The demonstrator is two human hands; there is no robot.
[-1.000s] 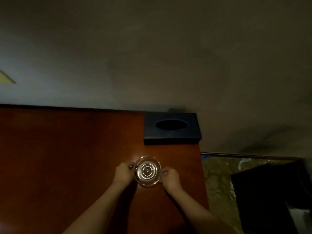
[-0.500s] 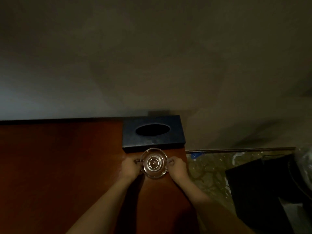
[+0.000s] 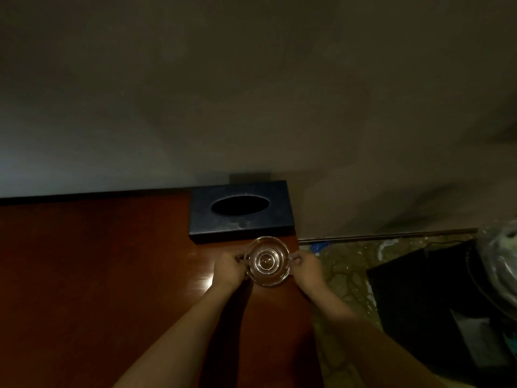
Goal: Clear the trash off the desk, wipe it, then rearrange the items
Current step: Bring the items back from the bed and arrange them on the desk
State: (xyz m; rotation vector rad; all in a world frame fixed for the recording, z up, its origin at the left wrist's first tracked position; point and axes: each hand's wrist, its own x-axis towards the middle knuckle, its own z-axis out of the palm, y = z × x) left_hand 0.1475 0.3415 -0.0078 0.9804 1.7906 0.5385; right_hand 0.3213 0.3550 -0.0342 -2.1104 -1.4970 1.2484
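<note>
So the desk (image 3: 98, 275) is a reddish-brown wooden top filling the 7 to 9 o'clock part of the shot, with a shiny glare patch just left of the hands. At its back right corner, around 12 o'clock from the hands, sits a dark tissue box (image 3: 240, 212) with an oval slot on top (can't see any tissue poking out, it's just black in there).

Right in front of the box, near the desk's right edge, is a clear glass ashtray (image 3: 267, 261). Its far rim looks like it's touching or just beside the box front; can't tell which.

The left hand (image 3: 228, 268) grips the ashtray at its 9 o'clock side, fingers curled onto the rim. The right hand (image 3: 306, 266) does the same at 3 o'clock, fingers bent around that edge. Whether the glass is resting on the wood or lifted a bit, I honestly can't tell.

Off the desk at 3 to 4 o'clock there's patterned floor (image 3: 344, 264) and a black bin (image 3: 436, 298) with a clear bag at the frame edge.
</note>
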